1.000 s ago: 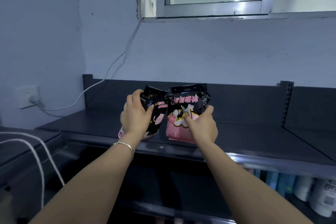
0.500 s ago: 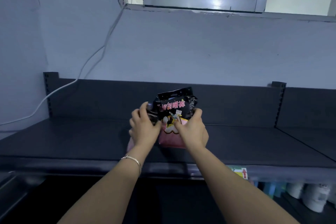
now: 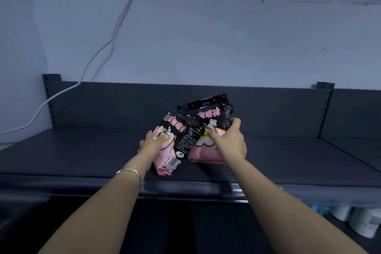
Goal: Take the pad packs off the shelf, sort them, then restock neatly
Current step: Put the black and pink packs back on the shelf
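Our left hand curls its fingers round the left pack, which leans to the right on the dark shelf. Our right hand pinches the right pack, nearly upright just beside it. The packs overlap near their tops.
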`<state>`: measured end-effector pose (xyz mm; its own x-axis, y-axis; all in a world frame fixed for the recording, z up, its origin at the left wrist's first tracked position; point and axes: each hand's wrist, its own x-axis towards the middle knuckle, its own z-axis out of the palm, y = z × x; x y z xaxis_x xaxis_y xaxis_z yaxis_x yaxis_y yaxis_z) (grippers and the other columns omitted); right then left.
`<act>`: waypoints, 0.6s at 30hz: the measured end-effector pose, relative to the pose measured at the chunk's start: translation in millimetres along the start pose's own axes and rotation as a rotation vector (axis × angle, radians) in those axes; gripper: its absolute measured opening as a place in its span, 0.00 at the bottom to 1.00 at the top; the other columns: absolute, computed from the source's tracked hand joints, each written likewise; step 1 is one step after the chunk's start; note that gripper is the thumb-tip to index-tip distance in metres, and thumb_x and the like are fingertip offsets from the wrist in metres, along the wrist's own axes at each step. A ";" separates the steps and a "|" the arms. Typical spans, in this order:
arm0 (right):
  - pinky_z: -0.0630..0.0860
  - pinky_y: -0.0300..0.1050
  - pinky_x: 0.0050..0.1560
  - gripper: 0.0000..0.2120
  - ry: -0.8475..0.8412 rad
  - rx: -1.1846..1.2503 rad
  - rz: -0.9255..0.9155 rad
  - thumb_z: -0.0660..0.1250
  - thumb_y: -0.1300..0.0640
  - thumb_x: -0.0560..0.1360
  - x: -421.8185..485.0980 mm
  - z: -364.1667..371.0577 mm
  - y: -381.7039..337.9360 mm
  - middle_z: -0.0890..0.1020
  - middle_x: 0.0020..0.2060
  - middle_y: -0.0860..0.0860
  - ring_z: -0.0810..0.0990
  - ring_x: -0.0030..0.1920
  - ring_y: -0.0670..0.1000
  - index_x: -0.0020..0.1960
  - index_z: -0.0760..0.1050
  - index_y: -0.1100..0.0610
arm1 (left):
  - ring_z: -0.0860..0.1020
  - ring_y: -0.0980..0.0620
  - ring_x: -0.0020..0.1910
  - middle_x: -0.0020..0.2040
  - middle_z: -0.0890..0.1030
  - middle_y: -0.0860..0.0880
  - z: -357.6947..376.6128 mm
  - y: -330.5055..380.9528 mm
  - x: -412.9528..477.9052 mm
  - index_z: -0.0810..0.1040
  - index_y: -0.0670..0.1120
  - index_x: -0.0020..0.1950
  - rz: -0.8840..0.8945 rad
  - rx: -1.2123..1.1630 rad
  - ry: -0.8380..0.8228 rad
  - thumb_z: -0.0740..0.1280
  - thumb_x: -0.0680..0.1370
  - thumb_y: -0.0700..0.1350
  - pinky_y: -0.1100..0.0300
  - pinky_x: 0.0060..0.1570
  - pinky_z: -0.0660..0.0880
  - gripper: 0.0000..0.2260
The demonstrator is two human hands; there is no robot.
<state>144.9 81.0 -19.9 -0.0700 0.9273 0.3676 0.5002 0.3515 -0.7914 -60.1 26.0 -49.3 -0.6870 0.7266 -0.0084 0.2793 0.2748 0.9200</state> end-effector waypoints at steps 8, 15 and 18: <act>0.70 0.47 0.46 0.30 -0.006 0.058 0.016 0.71 0.45 0.71 12.9 3.9 9.6 0.78 0.54 0.52 0.75 0.50 0.56 0.65 0.60 0.53 | 0.51 0.45 0.76 0.77 0.55 0.49 3.7 12.2 33.2 0.50 0.54 0.77 0.238 0.255 -0.103 0.57 0.58 0.76 0.45 0.73 0.51 0.52; 0.70 0.48 0.48 0.28 0.053 0.094 0.053 0.71 0.45 0.71 13.3 14.2 8.9 0.73 0.47 0.48 0.73 0.47 0.55 0.63 0.61 0.53 | 0.69 0.43 0.67 0.69 0.72 0.46 9.8 4.4 56.5 0.68 0.49 0.70 0.108 0.179 -0.141 0.66 0.49 0.80 0.44 0.67 0.66 0.56; 0.68 0.47 0.47 0.27 0.076 0.119 0.088 0.70 0.46 0.72 12.0 21.1 7.0 0.73 0.46 0.49 0.72 0.46 0.55 0.63 0.61 0.54 | 0.65 0.42 0.70 0.73 0.65 0.43 4.4 13.1 42.4 0.59 0.43 0.75 0.110 0.106 -0.122 0.68 0.71 0.63 0.50 0.69 0.63 0.40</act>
<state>129.3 97.3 -31.4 0.0372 0.9444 0.3266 0.3954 0.2863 -0.8728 -82.6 63.2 -39.3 -0.5635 0.8253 0.0366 0.4220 0.2496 0.8716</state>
